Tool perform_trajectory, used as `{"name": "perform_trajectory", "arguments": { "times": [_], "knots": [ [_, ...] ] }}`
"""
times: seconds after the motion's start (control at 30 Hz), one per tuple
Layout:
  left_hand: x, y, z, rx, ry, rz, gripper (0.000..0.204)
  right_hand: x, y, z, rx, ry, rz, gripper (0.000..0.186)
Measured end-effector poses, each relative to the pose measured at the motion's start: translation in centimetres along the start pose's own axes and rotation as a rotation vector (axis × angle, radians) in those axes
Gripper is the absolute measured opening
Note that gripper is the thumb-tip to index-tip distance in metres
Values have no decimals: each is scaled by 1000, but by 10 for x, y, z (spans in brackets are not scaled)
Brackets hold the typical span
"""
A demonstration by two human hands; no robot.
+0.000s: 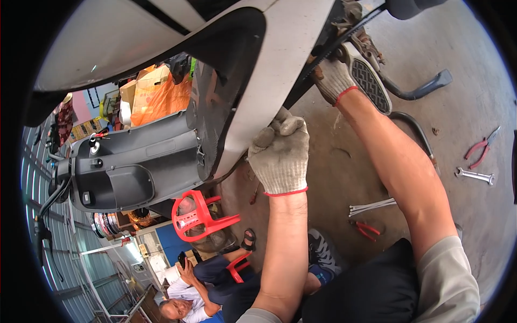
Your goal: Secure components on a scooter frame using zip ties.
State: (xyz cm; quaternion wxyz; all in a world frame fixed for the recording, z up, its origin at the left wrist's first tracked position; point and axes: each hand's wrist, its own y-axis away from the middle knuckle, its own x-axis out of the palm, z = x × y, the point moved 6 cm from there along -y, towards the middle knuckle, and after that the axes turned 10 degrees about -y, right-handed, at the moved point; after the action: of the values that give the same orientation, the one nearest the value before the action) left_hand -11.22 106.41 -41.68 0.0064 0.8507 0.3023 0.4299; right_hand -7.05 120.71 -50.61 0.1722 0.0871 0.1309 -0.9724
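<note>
My left hand (280,153), in a grey-stained white knit glove with a red cuff, is at the lower edge of the scooter's white side panel (258,75). Its fingers are curled closed; whatever they grip is hidden. Further right, my right hand (335,81), gloved the same way, reaches in under the scooter's body beside rusty metal parts (366,46). Its fingers disappear behind a dark frame piece, so their grip is not visible. Right next to that wrist is a black treaded pad with a white rim (369,81).
A bent black stand or lever (420,91) juts out at the right. On the floor lie red-handled pliers (482,148), a wrench (475,176), white strips (371,207), smaller red pliers (367,229) and a screwdriver (254,195). Beyond are a red plastic chair (191,218) and a seated person (188,293) holding a phone.
</note>
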Motion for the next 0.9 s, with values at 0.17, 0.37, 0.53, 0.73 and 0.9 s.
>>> {"name": "perform_trajectory", "arguments": {
  "times": [0.17,0.37,0.53,0.73,0.9],
  "knots": [
    [-3,1,5,46,-34,-44,16,-21,6,16,-187,80,-40,34],
    [-5,1,-1,32,-6,34,27,-10,7,13,-184,140,-51,34],
    [-4,3,1,23,0,40,35,-10,5,2,-45,86,32,33],
    [-12,2,1,47,-19,-25,40,-15,9,7,-170,116,-47,32],
    [-11,1,1,45,-28,-37,39,-23,12,16,-137,153,29,32]
  ]
}}
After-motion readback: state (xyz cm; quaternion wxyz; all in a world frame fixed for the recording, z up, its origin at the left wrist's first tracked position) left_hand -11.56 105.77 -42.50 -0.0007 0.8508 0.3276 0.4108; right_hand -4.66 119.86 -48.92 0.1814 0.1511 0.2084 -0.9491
